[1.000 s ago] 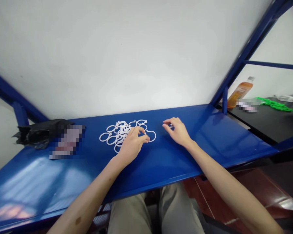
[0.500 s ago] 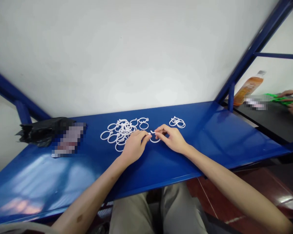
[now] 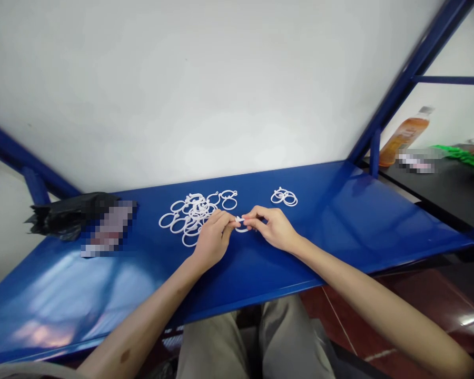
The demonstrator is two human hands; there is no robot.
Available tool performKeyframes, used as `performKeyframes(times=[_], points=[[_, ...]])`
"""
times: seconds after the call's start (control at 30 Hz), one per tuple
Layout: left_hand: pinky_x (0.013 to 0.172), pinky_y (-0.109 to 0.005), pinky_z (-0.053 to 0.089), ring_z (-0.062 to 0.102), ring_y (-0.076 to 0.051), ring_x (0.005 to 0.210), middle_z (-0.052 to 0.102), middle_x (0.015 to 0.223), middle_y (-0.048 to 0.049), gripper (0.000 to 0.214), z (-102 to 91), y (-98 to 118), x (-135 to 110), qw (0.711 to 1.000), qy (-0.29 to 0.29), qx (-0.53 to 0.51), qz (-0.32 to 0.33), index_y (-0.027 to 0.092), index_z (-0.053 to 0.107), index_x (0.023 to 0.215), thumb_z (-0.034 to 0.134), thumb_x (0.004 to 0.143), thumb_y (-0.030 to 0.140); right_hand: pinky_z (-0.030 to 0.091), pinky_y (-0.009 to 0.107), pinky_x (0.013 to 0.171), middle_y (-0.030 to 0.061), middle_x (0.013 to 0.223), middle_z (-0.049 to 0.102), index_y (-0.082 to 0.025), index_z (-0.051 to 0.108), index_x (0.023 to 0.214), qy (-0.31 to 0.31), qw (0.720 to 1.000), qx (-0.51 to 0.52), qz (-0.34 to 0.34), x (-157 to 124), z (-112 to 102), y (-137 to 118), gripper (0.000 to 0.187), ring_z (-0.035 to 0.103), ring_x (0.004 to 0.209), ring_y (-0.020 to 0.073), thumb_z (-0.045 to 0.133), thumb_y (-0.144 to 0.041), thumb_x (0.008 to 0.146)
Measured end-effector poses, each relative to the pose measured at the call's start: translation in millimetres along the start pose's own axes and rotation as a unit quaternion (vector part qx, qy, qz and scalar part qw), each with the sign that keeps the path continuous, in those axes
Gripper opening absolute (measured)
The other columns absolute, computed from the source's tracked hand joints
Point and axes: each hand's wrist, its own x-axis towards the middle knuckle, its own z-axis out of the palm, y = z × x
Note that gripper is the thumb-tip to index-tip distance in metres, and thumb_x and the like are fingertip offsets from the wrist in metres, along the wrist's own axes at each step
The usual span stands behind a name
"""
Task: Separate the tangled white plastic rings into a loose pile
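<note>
Between my fingertips is a white plastic ring [image 3: 242, 230], like a curtain ring, held just over the blue table. My left hand [image 3: 215, 237] pinches its left side, and my right hand [image 3: 274, 226] pinches the right side. The ends of the ring meet or nearly meet between the fingers; whether they are joined is too small to tell. Beside my left hand lies a heap of similar white rings [image 3: 177, 225], partly hidden by that hand. Beyond my right hand, a small group of white rings [image 3: 290, 198] rests apart from the heap.
The blue table [image 3: 339, 210] backs onto a pale wall. A black plastic bag [image 3: 59, 213] and a blurred-out packet-like item [image 3: 112, 226] lie at left. On a dark table at right stand an orange drink bottle [image 3: 406, 137] and green material [image 3: 456, 153] at another person's hands.
My hands have drawn closer together, and the gap between the ring's ends has narrowed. The view has shifted slightly. The other person's hands have moved right.
</note>
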Motion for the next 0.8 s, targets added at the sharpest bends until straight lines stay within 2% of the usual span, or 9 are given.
performKeyframes(times=[0.13, 0.27, 0.43, 0.57, 0.63, 0.73, 0.8], points=[[0.07, -0.029, 0.044, 0.054, -0.016, 0.075, 0.061, 0.077, -0.0003, 0.023, 0.4, 1.1, 0.3, 1.0, 0.009, 0.012, 0.021, 0.021, 0.055, 0.08, 0.045, 0.101, 0.023, 0.052, 0.026, 0.074, 0.0004, 0.08, 0.074, -0.021, 0.067, 0.083, 0.007, 1.0, -0.007, -0.006, 0.0, -0.8, 0.9, 0.016, 0.069, 0.073, 0.0152, 0.062, -0.029, 0.095], [0.068, -0.029, 0.042, 0.053, -0.015, 0.074, 0.06, 0.077, -0.0004, 0.025, -0.7, -1.3, -1.8, 0.999, -0.001, 0.026, 0.041, 0.021, 0.054, 0.079, 0.041, 0.1, 0.017, 0.051, 0.024, 0.076, 0.0003, 0.084, 0.074, -0.021, 0.068, 0.087, -0.02, 0.998, -0.028, -0.045, -1.5, -2.5, 3.0, 0.012, 0.07, 0.078, 0.0151, 0.061, -0.024, 0.096], [0.07, -0.031, 0.042, 0.051, -0.017, 0.074, 0.061, 0.073, -0.0017, 0.029, 0.3, -5.4, -5.5, 0.993, -0.052, 0.066, 0.079, 0.021, 0.054, 0.076, 0.038, 0.099, 0.014, 0.05, 0.025, 0.075, 0.0023, 0.086, 0.073, -0.022, 0.069, 0.09, -0.073, 0.987, -0.106, -0.092, -3.9, -5.6, 8.9, 0.015, 0.069, 0.078, 0.0153, 0.056, -0.023, 0.098], [0.072, -0.033, 0.043, 0.051, -0.019, 0.077, 0.064, 0.074, -0.0029, 0.03, 2.6, -4.9, -1.8, 0.984, -0.111, 0.104, 0.091, 0.021, 0.058, 0.077, 0.04, 0.101, 0.021, 0.05, 0.027, 0.075, 0.003, 0.088, 0.074, -0.022, 0.069, 0.094, -0.099, 0.976, -0.173, -0.09, -1.7, -4.2, 15.2, 0.016, 0.067, 0.081, 0.0165, 0.054, -0.018, 0.099], [0.075, -0.034, 0.044, 0.053, -0.02, 0.08, 0.066, 0.08, -0.0039, 0.026, -0.8, -5.5, 2.4, 0.983, -0.115, 0.117, 0.077, 0.02, 0.061, 0.083, 0.044, 0.102, 0.028, 0.05, 0.028, 0.078, 0.0037, 0.091, 0.073, -0.021, 0.069, 0.095, -0.077, 0.973, -0.199, -0.086, 1.6, -4.5, 17.7, 0.015, 0.067, 0.085, 0.0174, 0.054, -0.019, 0.099], [0.081, -0.035, 0.046, 0.057, -0.022, 0.088, 0.068, 0.088, -0.0057, 0.021, -13.9, -10.3, 7.0, 0.985, -0.085, 0.142, 0.053, 0.021, 0.065, 0.095, 0.05, 0.099, 0.035, 0.05, 0.03, 0.081, 0.0058, 0.099, 0.07, -0.022, 0.07, 0.099, 0.001, 0.966, -0.249, -0.075, 7.1, -13.3, 21.9, 0.016, 0.065, 0.092, 0.0188, 0.054, -0.026, 0.1], [0.077, -0.035, 0.046, 0.058, -0.021, 0.079, 0.064, 0.075, -0.0038, 0.023, -23.9, -14.8, 7.2, 0.981, -0.068, 0.181, 0.029, 0.021, 0.067, 0.094, 0.052, 0.098, 0.038, 0.05, 0.032, 0.079, 0.0065, 0.099, 0.068, -0.023, 0.071, 0.099, 0.07, 0.951, -0.299, -0.033, 9.7, -26.4, 26.4, 0.019, 0.065, 0.09, 0.02, 0.053, -0.03, 0.1]])
